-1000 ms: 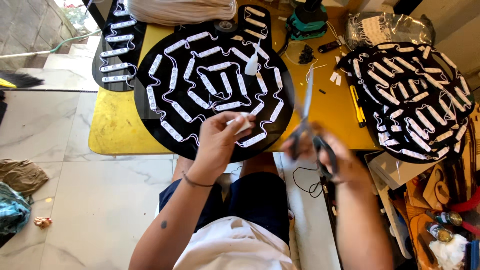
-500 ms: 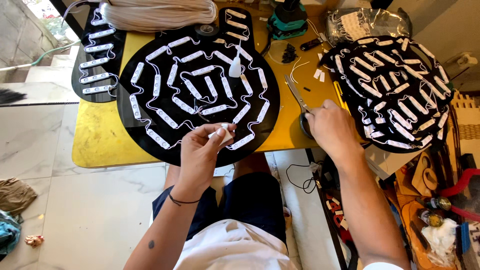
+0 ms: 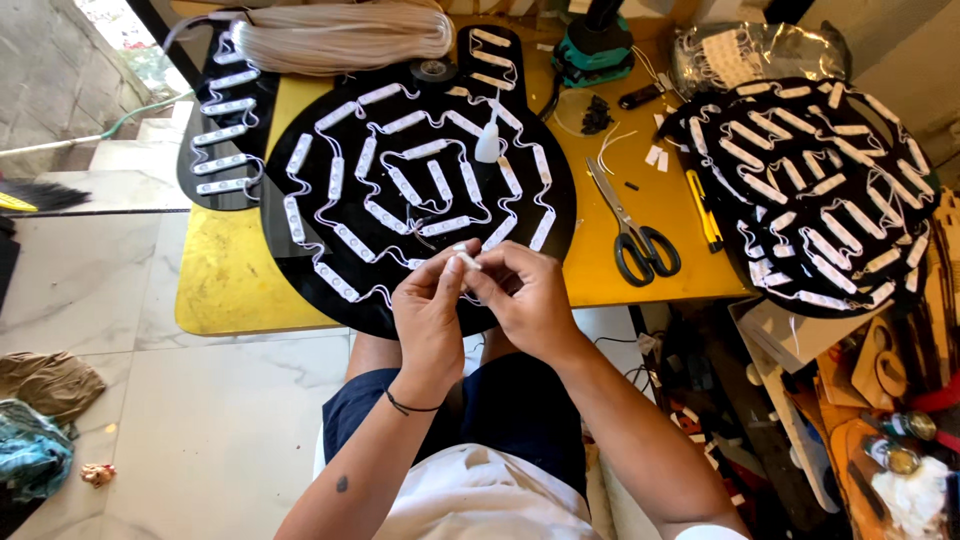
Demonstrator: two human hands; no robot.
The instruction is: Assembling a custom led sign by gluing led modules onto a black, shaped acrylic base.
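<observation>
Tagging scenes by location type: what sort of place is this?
Probably a small sign-making or lighting workshop. A round black panel wired with rows of small white light modules lies on a yellow table, black-handled steel scissors beside it. Both hands pinch one white module.

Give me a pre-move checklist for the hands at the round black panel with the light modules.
1. Both hands on the work: left hand and right hand meet over a small white module at the near edge of the round black panel. Ok.
2. Grip on the module: fingertips pinch it. Ok.
3. Scissors out of the hands: lying on the yellow table, right of the panel. Ok.
4. Wire joint at the module: hidden by fingers. Cannot tell.
5. White bottle upright on the panel. Ok.
</observation>
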